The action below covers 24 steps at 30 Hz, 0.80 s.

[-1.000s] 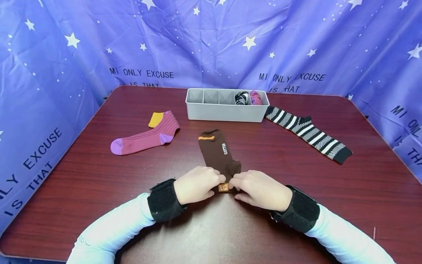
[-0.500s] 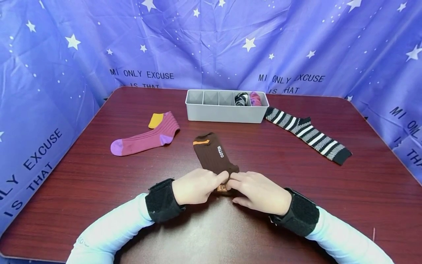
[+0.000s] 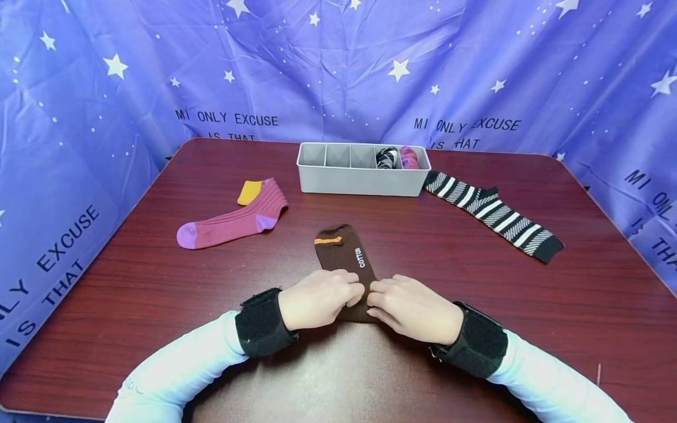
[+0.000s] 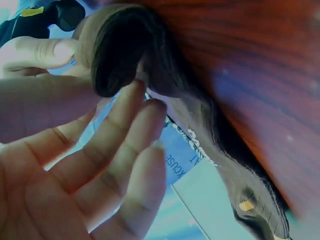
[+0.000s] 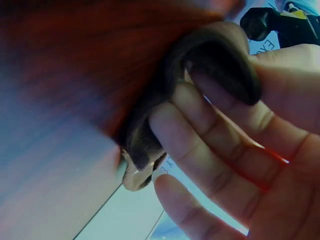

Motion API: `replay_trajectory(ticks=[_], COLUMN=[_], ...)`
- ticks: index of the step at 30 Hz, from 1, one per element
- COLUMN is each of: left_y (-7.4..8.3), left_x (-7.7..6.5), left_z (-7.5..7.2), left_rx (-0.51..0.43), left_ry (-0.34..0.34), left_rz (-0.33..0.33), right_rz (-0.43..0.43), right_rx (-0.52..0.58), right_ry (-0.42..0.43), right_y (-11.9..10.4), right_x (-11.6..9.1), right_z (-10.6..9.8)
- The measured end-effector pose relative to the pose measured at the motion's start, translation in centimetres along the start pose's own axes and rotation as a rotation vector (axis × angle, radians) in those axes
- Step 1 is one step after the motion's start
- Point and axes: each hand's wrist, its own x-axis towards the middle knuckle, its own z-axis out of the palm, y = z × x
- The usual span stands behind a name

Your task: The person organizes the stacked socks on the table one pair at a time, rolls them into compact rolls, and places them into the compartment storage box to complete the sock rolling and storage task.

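A brown sock [image 3: 344, 252] with an orange stripe and white "COTTON" lettering lies on the table in front of the person. Its near end is curled over between the two hands. The left hand [image 3: 324, 296] pinches that end from the left, thumb and index finger on the fold [image 4: 130, 30] in the left wrist view. From the other side the right hand [image 3: 415, 305] pinches the same folded end [image 5: 220, 55], its remaining fingers tucked under the fabric. The orange "LC" label is hidden in the head view.
Behind the sock stands a grey divided box [image 3: 365, 181] with a rolled black-and-white sock [image 3: 388, 157] and a rolled pink sock [image 3: 409, 157] in its right compartments. A pink sock [image 3: 233, 223] lies at left, a striped sock [image 3: 497, 216] at right.
The near end of the brown sock has been turned over, covering the "LC" label. The sock's far end has come nearer the person, while both hands stay almost in place.
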Motion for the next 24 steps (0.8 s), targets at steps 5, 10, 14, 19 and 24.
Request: replay_trajectory(ticks=[5, 10, 14, 19, 24], left_y=[0.21, 0.32, 0.40, 0.58, 0.74], left_x=[-0.10, -0.14, -0.08, -0.09, -0.09], left_z=[-0.23, -0.13, -0.07, 0.09, 0.40], left_rx=[0.055, 0.109, 0.152, 0.167, 0.166], left_ry=[0.010, -0.014, -0.022, -0.024, -0.001], left_rz=[0.004, 0.006, -0.006, -0.006, 0.000], right_rz=[0.072, 0.107, 0.090, 0.069, 0.062], right_rx=[0.014, -0.015, -0.008, 0.025, 0.082], right_ry=[0.000, 0.012, 0.012, -0.003, -0.055], right_y=[0.35, 0.66, 0.67, 0.56, 0.46], right_x=[0.04, -0.04, -0.09, -0.22, -0.22], right_z=[0.22, 0.33, 0.37, 0.01, -0.30])
